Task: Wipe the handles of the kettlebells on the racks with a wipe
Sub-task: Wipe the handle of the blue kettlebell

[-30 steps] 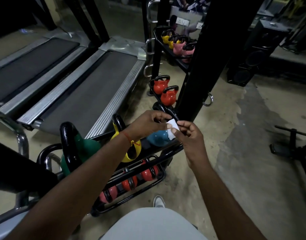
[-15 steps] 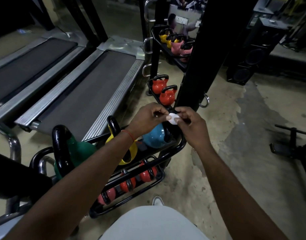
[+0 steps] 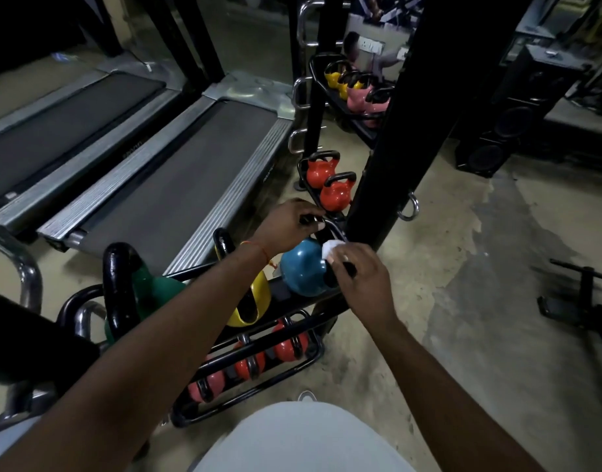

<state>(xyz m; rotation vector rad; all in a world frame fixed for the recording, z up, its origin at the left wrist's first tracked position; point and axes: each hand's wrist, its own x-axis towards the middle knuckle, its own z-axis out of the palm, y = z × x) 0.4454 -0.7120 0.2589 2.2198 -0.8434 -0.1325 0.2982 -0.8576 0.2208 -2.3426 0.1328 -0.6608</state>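
A blue kettlebell (image 3: 301, 272) with a black handle sits at the right end of the near black rack (image 3: 258, 342). My left hand (image 3: 289, 226) grips the top of that handle. My right hand (image 3: 359, 279) holds a small white wipe (image 3: 330, 248) against the handle's right side, fingers curled round it. On the same shelf stand a yellow kettlebell (image 3: 255, 301) and a green kettlebell (image 3: 150, 294) with a thick black handle. Red kettlebells (image 3: 287, 345) lie on the lower shelf.
Two orange kettlebells (image 3: 333, 194) sit on a farther rack, with yellow and pink kettlebells (image 3: 355, 93) higher up. A thick black post (image 3: 405, 114) rises just right of the hands. Two treadmills (image 3: 177, 175) lie to the left. A speaker (image 3: 507, 131) and a floor stand (image 3: 585, 301) are on the right.
Both hands parted from holding the wipe together. The left hand went up to the blue kettlebell's handle top; the right hand dropped with the wipe onto the handle's right side.
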